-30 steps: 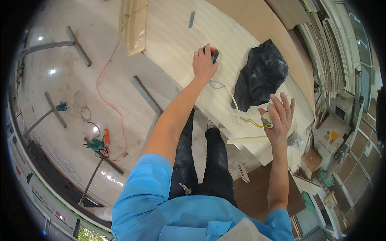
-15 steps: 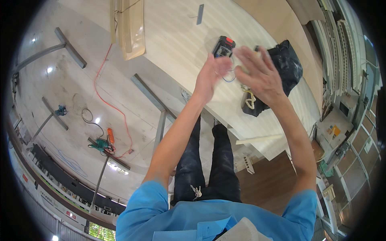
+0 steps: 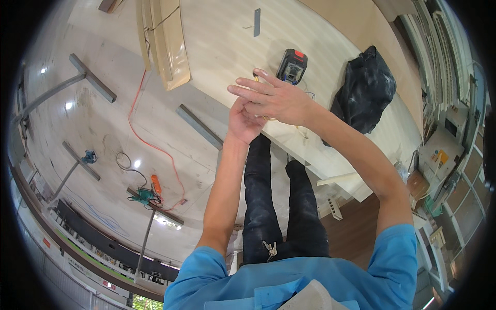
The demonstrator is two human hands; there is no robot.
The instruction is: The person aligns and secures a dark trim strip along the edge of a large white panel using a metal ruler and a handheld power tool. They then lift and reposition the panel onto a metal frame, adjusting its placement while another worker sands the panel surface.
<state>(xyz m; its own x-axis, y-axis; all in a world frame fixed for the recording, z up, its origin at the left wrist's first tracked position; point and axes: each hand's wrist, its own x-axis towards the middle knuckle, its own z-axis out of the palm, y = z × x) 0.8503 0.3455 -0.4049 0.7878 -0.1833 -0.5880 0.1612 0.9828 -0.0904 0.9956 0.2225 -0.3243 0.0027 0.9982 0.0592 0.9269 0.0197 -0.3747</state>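
Over the near edge of the pale board, my right hand (image 3: 281,101) lies across my left hand (image 3: 246,123). The right fingers are stretched out and slightly apart, and this hand is open. My left hand has its palm turned up and looks open, though its fingers are partly covered by the right hand. Just beyond the hands stands a black battery pack (image 3: 292,67) with a red patch. To its right is a crumpled, dusty black cloth bag (image 3: 366,90). A bit of yellow cord (image 3: 302,133) shows beside the right wrist, mostly hidden.
The pale board (image 3: 222,49) carries a grey metal strip (image 3: 257,23) and long cream-coloured panels (image 3: 168,44). Metal stands (image 3: 199,126) rise on the left. An orange-red cable (image 3: 150,144) runs along the floor to a green power tool (image 3: 143,195). Long strips (image 3: 434,57) are stacked at right.
Both hands were raised apart in front of the battery pack. They have come together nearer to me and to the left, the right hand now over the left.
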